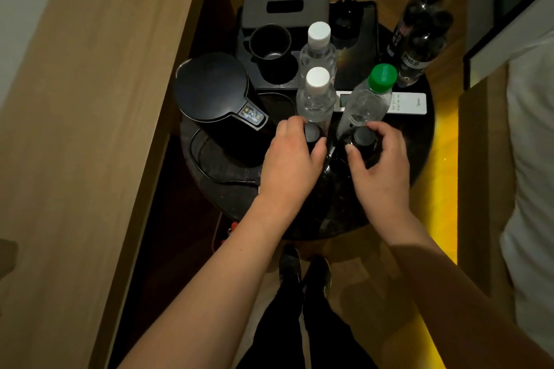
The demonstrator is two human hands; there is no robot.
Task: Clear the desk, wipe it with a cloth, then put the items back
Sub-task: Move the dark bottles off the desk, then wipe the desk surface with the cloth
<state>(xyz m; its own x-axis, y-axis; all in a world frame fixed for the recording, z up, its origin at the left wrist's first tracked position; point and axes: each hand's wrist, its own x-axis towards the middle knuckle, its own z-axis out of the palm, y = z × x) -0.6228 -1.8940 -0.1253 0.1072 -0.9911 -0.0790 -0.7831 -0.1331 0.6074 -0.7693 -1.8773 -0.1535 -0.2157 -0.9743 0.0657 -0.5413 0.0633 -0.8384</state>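
A round black table point(419, 141) carries a black kettle point(211, 90) on its base, two clear bottles with white caps point(318, 51) point(316, 96), a green-capped bottle point(367, 102) and a white remote point(410, 103). My left hand point(292, 159) grips the neck of a dark bottle with a black cap point(311, 132). My right hand point(379, 159) grips another dark black-capped bottle point(364, 138) beside it. Both bottles stand near the table's front; their lower parts are hidden by my hands.
At the back stands a black tray point(370, 39) with a dark cup point(269, 42), and a grey tissue box point(284, 4). Two dark bottles point(419, 33) stand at the right rear. A wooden panel point(90, 129) runs along the left; a white bed point(530, 159) lies right.
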